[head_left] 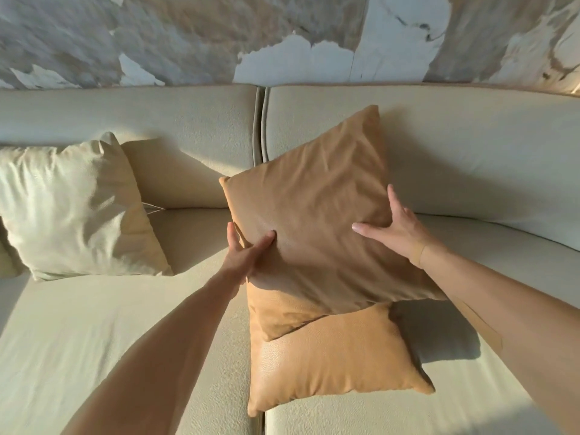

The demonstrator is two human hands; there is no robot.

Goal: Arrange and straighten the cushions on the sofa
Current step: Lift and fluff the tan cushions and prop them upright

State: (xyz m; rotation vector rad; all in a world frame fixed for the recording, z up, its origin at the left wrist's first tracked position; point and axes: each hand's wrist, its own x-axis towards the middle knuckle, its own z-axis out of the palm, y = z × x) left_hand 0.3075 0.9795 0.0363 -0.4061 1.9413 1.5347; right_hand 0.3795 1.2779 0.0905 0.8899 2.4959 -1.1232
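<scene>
A tan cushion (314,208) stands tilted in the middle of the cream sofa (94,324), its top corner near the backrest. My left hand (246,252) grips its left edge, thumb on the front and fingers behind. My right hand (397,229) holds its right edge, thumb spread across the front. A second tan cushion (332,353) lies flat on the seat beneath it, partly covered. A cream cushion (72,208) leans against the backrest on the left, with another tan cushion (169,171) partly hidden behind it.
The sofa backrest (439,130) runs across the view, split by a seam above the held cushion. A marbled wall (282,36) rises behind it. Bare seat spreads at the front left and to the right of the cushions.
</scene>
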